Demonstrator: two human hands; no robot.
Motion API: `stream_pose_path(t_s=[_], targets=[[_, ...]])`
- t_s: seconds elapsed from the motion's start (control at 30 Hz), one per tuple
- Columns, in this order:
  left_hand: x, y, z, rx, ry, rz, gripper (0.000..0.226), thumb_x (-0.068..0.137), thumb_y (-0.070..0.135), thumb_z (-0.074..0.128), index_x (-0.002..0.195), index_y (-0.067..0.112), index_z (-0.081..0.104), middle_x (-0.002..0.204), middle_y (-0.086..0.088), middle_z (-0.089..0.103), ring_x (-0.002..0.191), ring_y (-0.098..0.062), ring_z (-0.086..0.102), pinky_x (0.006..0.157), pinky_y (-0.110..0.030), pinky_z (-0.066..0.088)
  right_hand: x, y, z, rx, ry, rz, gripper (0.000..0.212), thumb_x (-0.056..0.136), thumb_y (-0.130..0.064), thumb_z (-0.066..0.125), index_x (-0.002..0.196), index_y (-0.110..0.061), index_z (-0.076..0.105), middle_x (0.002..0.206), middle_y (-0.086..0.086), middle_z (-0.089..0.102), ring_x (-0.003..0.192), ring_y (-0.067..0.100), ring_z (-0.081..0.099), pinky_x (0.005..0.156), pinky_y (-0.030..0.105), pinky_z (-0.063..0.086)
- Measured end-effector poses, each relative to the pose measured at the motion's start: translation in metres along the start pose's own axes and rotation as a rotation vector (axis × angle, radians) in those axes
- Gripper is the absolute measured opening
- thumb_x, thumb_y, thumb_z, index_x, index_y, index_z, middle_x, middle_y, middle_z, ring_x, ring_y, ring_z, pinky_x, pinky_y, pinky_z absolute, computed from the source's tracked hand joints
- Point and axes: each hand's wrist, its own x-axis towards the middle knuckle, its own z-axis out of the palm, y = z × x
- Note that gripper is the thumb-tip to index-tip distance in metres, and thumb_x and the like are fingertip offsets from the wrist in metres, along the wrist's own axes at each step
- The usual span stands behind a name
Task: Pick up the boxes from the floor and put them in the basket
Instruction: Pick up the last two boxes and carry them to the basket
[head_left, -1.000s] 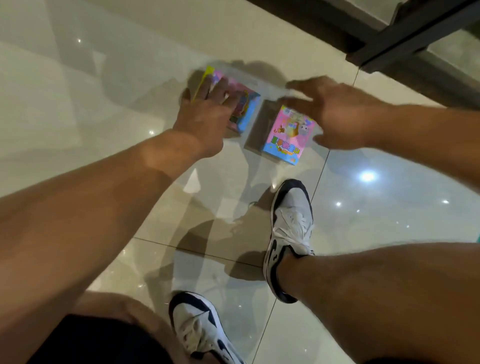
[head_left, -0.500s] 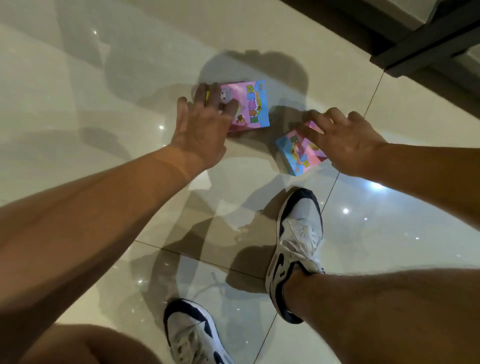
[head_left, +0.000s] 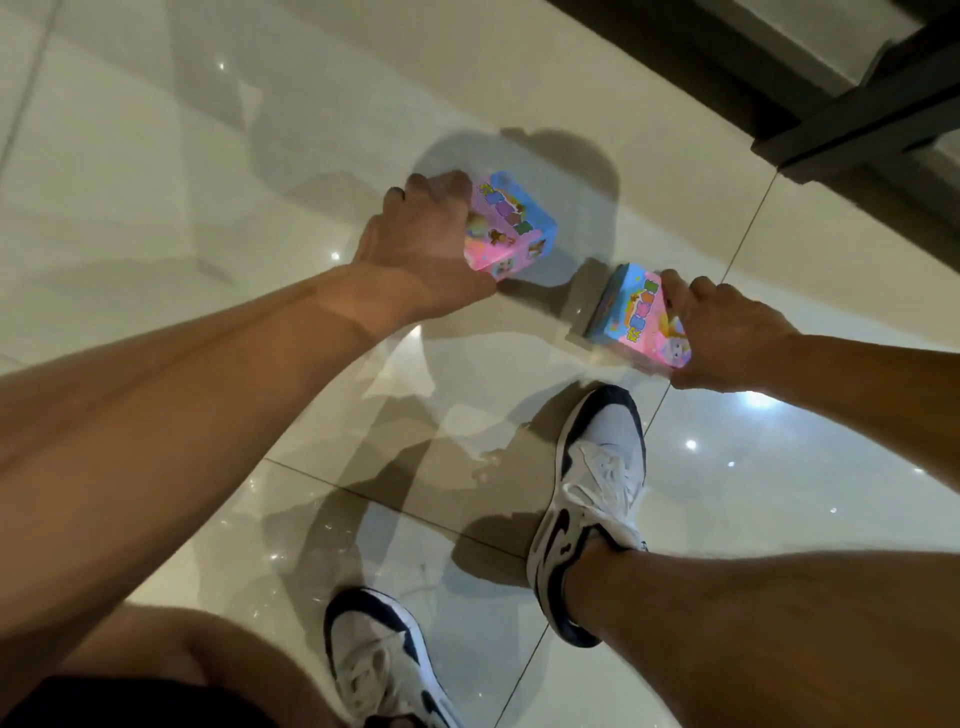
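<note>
My white and navy right shoe (head_left: 592, 499) stands at five o'clock on the glossy cream tiled floor (head_left: 156, 171); my left shoe (head_left: 384, 665) at six. Dark furniture (head_left: 857, 114) sits at one o'clock.

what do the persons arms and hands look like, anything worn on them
Both forearms are bare up to the frame edge, with no sleeves in view. The left hand and right hand wear no gloves, and no watch or band shows on either wrist. No ring can be made out on the fingers that show. Both hands are slightly blurred, so fine marks cannot be told.
</note>
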Motion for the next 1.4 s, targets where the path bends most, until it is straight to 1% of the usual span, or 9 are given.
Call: stream_pose_path(t_s=[0.1,0.2,0.37,0.47,0.53,0.8,1.07,1.17,1.4], targets=[[-0.043,0.004,-0.047,-0.197,-0.063,-0.067,0.071,0.072,0.061,0.068,0.122,0.021,0.038,0.105,-0.006,0.046,0.096,-0.031,0.053,0.075,-0.032,0.041,0.000,0.000,-0.023,0.298,-0.154,0.005,0.111,0.049,-0.065,0.079,0.141,-0.038,0.023,0.112,0.000,0.057,0.098,0.025,0.062,0.088,0.044,0.055],[-0.091,0.004,-0.082,-0.450,-0.081,-0.178,0.052,0.078,0.052,0.070,0.109,0.021,0.041,0.090,0.003,0.061,0.076,-0.019,0.060,0.056,-0.030,0.038,-0.010,-0.008,-0.077,0.621,-0.210,-0.022,0.092,0.067,-0.045,0.084,0.144,-0.039,0.033,0.119,-0.009,0.066,0.107,0.016,0.066,0.096,0.040,0.054],[-0.137,0.022,-0.093,-1.021,0.030,-0.415,0.043,0.081,0.050,0.071,0.100,0.019,0.047,0.086,-0.002,0.065,0.061,-0.011,0.061,0.051,-0.024,0.042,-0.077,-0.034,-0.193,0.729,-0.201,-0.047,0.032,0.091,-0.047,0.057,0.123,-0.048,0.059,0.111,0.000,0.068,0.098,0.019,0.063,0.089,0.045,0.054],[-0.130,0.029,-0.096,-1.091,0.078,-0.458,0.042,0.082,0.054,0.069,0.096,0.022,0.045,0.088,-0.004,0.059,0.068,-0.015,0.057,0.055,-0.027,0.038,-0.132,-0.052,-0.253,0.842,-0.193,-0.052,0.018,0.093,-0.048,0.054,0.100,-0.051,0.071,0.102,0.002,0.073,0.094,0.023,0.063,0.089,0.045,0.053],[-0.123,0.029,-0.106,-1.054,0.090,-0.472,0.045,0.081,0.057,0.068,0.094,0.022,0.043,0.085,0.003,0.056,0.070,-0.014,0.055,0.057,-0.031,0.037,-0.156,-0.067,-0.275,0.937,-0.118,-0.014,0.015,0.088,-0.049,0.059,0.086,-0.054,0.073,0.097,-0.002,0.075,0.094,0.022,0.065,0.088,0.045,0.054],[-0.173,0.023,-0.113,-1.221,0.155,-0.675,0.052,0.064,0.064,0.069,0.087,0.027,0.041,0.092,0.000,0.071,0.083,-0.022,0.075,0.082,-0.054,0.060,-0.166,-0.108,-0.262,1.019,-0.110,0.109,0.028,0.091,-0.045,0.055,0.104,-0.026,0.070,0.092,0.004,0.072,0.081,0.018,0.061,0.079,0.041,0.051],[-0.290,0.079,-0.116,-1.417,0.050,-0.909,0.057,0.067,0.068,0.072,0.093,0.022,0.049,0.103,-0.013,0.073,0.083,-0.030,0.074,0.084,-0.052,0.060,-0.271,-0.129,-0.225,1.114,-0.183,0.142,0.019,0.094,-0.040,0.047,0.090,-0.044,0.066,0.101,0.002,0.072,0.083,0.017,0.068,0.075,0.037,0.055],[-0.350,0.104,-0.160,-1.413,-0.025,-0.977,0.055,0.075,0.061,0.073,0.098,0.018,0.049,0.100,-0.015,0.073,0.071,-0.024,0.071,0.076,-0.041,0.056,-0.333,-0.120,-0.223,1.240,-0.212,0.203,0.022,0.096,-0.038,0.047,0.097,-0.049,0.066,0.092,-0.010,0.074,0.081,0.012,0.069,0.079,0.039,0.057],[-0.447,0.140,-0.303,-1.240,-0.107,-0.886,0.065,0.077,0.064,0.070,0.107,0.011,0.050,0.097,-0.009,0.073,0.079,-0.024,0.073,0.087,-0.050,0.057,-0.477,-0.072,-0.282,1.486,-0.220,0.294,0.026,0.092,-0.049,0.047,0.109,-0.053,0.066,0.108,-0.009,0.073,0.104,0.022,0.068,0.088,0.045,0.059]])
